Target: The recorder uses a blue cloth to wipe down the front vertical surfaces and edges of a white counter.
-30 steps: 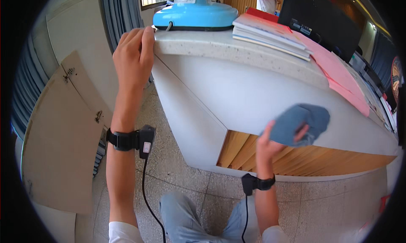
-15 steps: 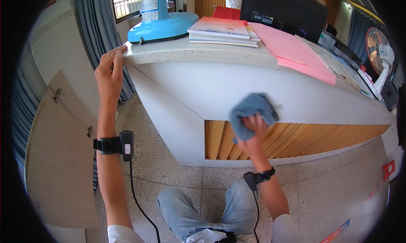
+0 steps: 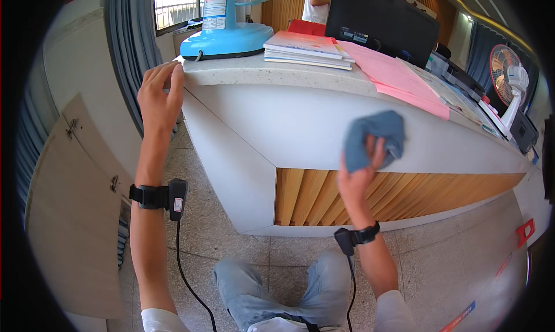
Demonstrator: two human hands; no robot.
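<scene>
You face a white counter (image 3: 324, 130) with wood slats below, on speckled grey floor (image 3: 243, 251), beside a daylit window (image 3: 173, 5).

On counter (image 3: 300, 80): one blue fan base (image 3: 225, 40), one book stack (image 3: 306, 47), one monitor (image 3: 381, 20). Against counter front: one blue cloth (image 3: 373, 136). Beyond counter's far end: one white fan (image 3: 509, 72).
</scene>
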